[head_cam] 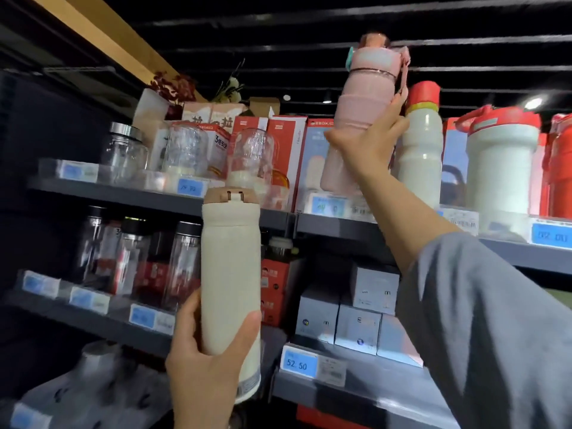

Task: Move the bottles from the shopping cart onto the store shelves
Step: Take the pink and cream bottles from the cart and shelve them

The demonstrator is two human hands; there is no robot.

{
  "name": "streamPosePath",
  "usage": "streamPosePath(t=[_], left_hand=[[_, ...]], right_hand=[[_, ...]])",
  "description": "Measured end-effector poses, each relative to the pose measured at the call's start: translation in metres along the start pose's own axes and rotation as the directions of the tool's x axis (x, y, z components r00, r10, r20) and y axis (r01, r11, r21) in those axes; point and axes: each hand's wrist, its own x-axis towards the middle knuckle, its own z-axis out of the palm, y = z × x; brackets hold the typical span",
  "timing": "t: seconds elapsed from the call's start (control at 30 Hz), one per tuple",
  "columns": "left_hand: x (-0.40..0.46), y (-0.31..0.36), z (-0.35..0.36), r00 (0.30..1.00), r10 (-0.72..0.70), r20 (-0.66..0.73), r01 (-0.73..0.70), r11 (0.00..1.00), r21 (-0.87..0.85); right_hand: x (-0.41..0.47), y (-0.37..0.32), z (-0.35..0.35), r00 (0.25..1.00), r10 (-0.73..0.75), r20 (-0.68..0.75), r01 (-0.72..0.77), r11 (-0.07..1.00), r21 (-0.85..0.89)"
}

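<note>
Gripping the cream bottle [230,274] low on its body, the left hand [202,360] is holding it upright in front of the shelves, thumb on one side and fingers curled round the other, a full grip on the flask. Its beige cap is sitting level with the edge of the upper shelf [123,193], well clear of any surface. Behind it, over on the left, glass jars [125,150] are standing on that upper shelf, and clear tumblers [136,258] are lining the shelf below, with blue price tags [188,187] along the rails.

Moving right, the right hand [370,144] is reaching high, arm in a grey sleeve [483,320] stretching up from the lower right. Its grip is wrapping the middle of the pink bottle [359,113], which is tilting slightly and blurring, held up at the top shelf just beside a white bottle with a red cap [422,150]; whether its base is touching the shelf, I cannot tell. Red boxes [278,150] are standing behind it. Further right, a wide white jug with a red lid [498,162] is standing on the same shelf. Below, grey boxes [340,317] are stacked above a tag reading 52.50 [297,363].
</note>
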Motion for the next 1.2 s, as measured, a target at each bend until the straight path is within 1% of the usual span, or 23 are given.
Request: streamPosePath(t=[0.07,0.17,0.23,0.3,0.43,0.5,0.67,0.77,0.9,0.97,1.03,1.1,1.2], left_hand=[[-0.004,-0.008,-0.006,0.999,0.005,-0.036,-0.004,1.000,0.029],[-0.007,-0.013,-0.008,0.997,0.002,-0.075,0.001,0.999,0.038],[-0.008,-0.016,-0.006,0.996,0.005,-0.085,-0.002,0.999,0.032],[-0.009,-0.016,-0.002,0.996,0.002,-0.093,-0.001,1.000,0.019],[-0.017,-0.018,0.001,0.995,-0.002,-0.103,0.005,1.000,0.029],[-0.021,-0.018,0.001,0.995,-0.007,-0.103,0.011,0.999,0.034],[-0.027,-0.021,0.000,0.995,-0.027,-0.095,0.030,0.999,0.030],[-0.027,-0.022,0.000,0.994,-0.048,-0.096,0.050,0.999,0.021],[-0.027,-0.023,-0.004,0.993,-0.061,-0.103,0.064,0.998,0.025],[-0.028,-0.024,-0.008,0.991,-0.066,-0.116,0.070,0.997,0.032],[-0.029,-0.026,-0.012,0.990,-0.076,-0.121,0.082,0.996,0.041],[-0.030,-0.026,-0.015,0.989,-0.083,-0.126,0.089,0.995,0.048],[-0.032,-0.028,-0.020,0.989,-0.075,-0.130,0.083,0.995,0.059]], right_hand=[[-0.002,0.011,0.007,0.996,0.025,0.090,-0.018,0.998,-0.068],[-0.003,0.016,0.008,0.965,0.133,0.226,-0.101,0.984,-0.148],[-0.003,0.015,0.006,0.938,0.188,0.291,-0.136,0.972,-0.190],[-0.003,0.015,0.003,0.923,0.195,0.332,-0.128,0.969,-0.213],[-0.006,0.016,-0.003,0.925,0.159,0.345,-0.067,0.962,-0.265],[-0.007,0.018,-0.007,0.924,0.158,0.348,-0.061,0.960,-0.275],[-0.004,0.024,-0.019,0.908,0.170,0.384,-0.091,0.972,-0.216],[-0.004,0.025,-0.020,0.918,0.171,0.359,-0.096,0.972,-0.216],[-0.004,0.023,-0.015,0.926,0.196,0.322,-0.095,0.948,-0.304],[-0.005,0.022,-0.012,0.928,0.189,0.322,-0.065,0.931,-0.358],[-0.009,0.022,-0.011,0.940,0.141,0.311,-0.007,0.918,-0.396],[-0.013,0.024,-0.009,0.953,0.084,0.291,0.049,0.906,-0.421],[-0.020,0.026,-0.010,0.955,0.052,0.292,0.082,0.900,-0.428]])
